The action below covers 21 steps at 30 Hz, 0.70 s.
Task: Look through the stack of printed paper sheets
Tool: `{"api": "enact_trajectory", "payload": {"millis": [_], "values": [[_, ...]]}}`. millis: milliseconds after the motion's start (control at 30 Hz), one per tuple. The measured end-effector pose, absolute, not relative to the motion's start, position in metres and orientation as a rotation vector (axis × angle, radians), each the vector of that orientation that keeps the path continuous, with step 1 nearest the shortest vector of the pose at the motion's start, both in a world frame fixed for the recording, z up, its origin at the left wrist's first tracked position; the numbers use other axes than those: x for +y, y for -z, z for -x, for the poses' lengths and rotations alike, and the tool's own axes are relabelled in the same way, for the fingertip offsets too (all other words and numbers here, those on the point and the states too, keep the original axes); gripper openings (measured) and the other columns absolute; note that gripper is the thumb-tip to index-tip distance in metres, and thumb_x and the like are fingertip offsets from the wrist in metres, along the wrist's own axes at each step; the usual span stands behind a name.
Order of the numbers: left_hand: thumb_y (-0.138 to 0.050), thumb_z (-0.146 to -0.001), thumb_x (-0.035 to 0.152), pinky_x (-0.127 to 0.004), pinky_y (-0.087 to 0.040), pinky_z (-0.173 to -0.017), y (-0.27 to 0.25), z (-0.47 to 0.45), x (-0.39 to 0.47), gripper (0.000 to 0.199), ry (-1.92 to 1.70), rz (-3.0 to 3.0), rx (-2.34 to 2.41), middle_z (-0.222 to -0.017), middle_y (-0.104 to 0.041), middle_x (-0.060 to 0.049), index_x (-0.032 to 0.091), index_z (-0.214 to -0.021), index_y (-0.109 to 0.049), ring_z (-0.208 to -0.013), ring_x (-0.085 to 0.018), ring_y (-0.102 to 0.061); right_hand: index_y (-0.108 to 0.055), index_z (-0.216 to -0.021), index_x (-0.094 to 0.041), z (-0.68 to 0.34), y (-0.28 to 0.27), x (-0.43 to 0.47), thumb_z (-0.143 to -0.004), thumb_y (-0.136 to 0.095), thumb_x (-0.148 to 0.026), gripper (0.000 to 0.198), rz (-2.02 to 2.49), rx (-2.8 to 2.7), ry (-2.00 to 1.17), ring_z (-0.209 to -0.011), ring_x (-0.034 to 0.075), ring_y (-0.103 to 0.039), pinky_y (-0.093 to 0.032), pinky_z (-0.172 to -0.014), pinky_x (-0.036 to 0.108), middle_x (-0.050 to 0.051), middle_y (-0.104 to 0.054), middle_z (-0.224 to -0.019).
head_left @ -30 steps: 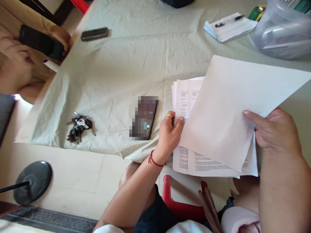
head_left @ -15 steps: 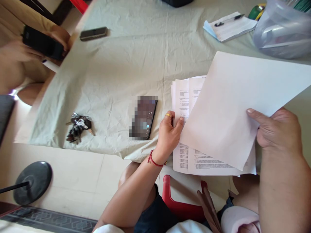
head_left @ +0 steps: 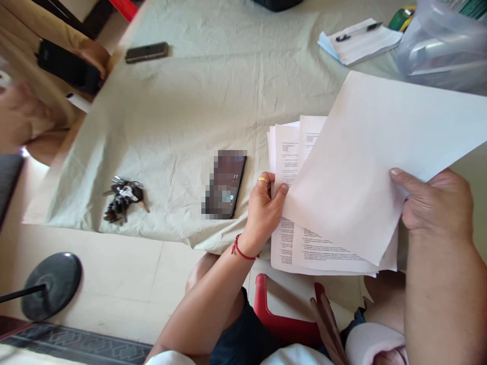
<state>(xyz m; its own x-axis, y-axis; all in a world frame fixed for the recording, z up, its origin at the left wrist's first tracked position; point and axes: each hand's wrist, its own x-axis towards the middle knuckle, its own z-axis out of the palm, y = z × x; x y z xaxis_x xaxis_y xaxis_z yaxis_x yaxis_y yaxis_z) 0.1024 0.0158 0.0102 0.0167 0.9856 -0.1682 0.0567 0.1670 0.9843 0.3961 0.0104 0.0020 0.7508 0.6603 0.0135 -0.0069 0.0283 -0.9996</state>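
Note:
My left hand [head_left: 268, 203] grips the left edge of a stack of printed sheets [head_left: 287, 243], thumb on top and fingers underneath. Over the stack, at a slant, lies a blank-faced sheet of paper [head_left: 353, 152]. My right hand [head_left: 433, 197] pinches this sheet near its lower right side, the thumb on its face and the other fingers hidden behind. The sheet covers most of the print beneath it. Just left of my left hand, a smartphone [head_left: 230, 187] with a lit, partly blurred screen rests on the tablecloth.
A bunch of keys [head_left: 124, 197] and a dark oblong object [head_left: 147, 52] lie on the tablecloth [head_left: 198, 106]. At upper right are a notepad [head_left: 361, 43] with a pen on it and a clear plastic container [head_left: 441, 56]. A co-worker's hand [head_left: 93, 58] holds a dark phone [head_left: 68, 66] at left.
The blank-faced sheet has shifted slightly up, and a printed page under it has slid a little. My left hand stays nearly still. At left, the co-worker's other hand has moved off the dark phone.

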Motion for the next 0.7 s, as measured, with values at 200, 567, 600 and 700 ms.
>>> {"api": "enact_trajectory", "payload": {"millis": [200, 567, 600, 700], "values": [[-0.075, -0.102, 0.035, -0.031, -0.043, -0.073, -0.0143, -0.1024, 0.0155, 0.026, -1.036, -1.14, 1.317, -0.084, -0.061, 0.003, 0.025, -0.092, -0.053, -0.076, -0.014, -0.057, -0.091, -0.105, -0.018, -0.3983, 0.0001, 0.0105, -0.043, -0.101, -0.024, 0.063, 1.457, -0.601, -0.549, -0.121, 0.036, -0.083, -0.06, -0.125, 0.059, 0.007, -0.087, -0.111], [-0.079, -0.097, 0.028, -0.03, -0.048, -0.07, -0.0088, -0.1017, 0.0168, 0.047, -1.117, -0.946, 1.242, -0.094, -0.066, 0.004, 0.032, -0.134, -0.05, -0.073, -0.014, -0.061, -0.079, -0.078, -0.02, -0.3988, 0.0005, 0.013, -0.039, -0.103, -0.023, 0.047, 1.386, -0.515, -0.556, -0.124, 0.037, -0.08, -0.062, -0.122, 0.06, 0.008, -0.085, -0.106], [-0.08, -0.096, 0.027, -0.029, -0.047, -0.068, -0.0096, -0.1012, 0.0167, 0.053, -1.126, -0.941, 1.256, -0.095, -0.065, 0.004, 0.034, -0.139, -0.05, -0.071, -0.013, -0.06, -0.078, -0.078, -0.02, -0.3995, 0.0007, 0.0125, -0.04, -0.102, -0.022, 0.045, 1.393, -0.508, -0.556, -0.123, 0.037, -0.08, -0.064, -0.121, 0.059, 0.009, -0.085, -0.106], [-0.081, -0.096, 0.024, -0.029, -0.043, -0.064, -0.0095, -0.0986, 0.0165, 0.056, -1.126, -0.961, 1.283, -0.097, -0.063, 0.004, 0.036, -0.144, -0.054, -0.068, -0.012, -0.057, -0.078, -0.077, -0.019, -0.4003, -0.0008, 0.0112, -0.042, -0.101, -0.022, 0.042, 1.431, -0.491, -0.554, -0.121, 0.037, -0.081, -0.065, -0.119, 0.056, 0.01, -0.084, -0.103]]}}
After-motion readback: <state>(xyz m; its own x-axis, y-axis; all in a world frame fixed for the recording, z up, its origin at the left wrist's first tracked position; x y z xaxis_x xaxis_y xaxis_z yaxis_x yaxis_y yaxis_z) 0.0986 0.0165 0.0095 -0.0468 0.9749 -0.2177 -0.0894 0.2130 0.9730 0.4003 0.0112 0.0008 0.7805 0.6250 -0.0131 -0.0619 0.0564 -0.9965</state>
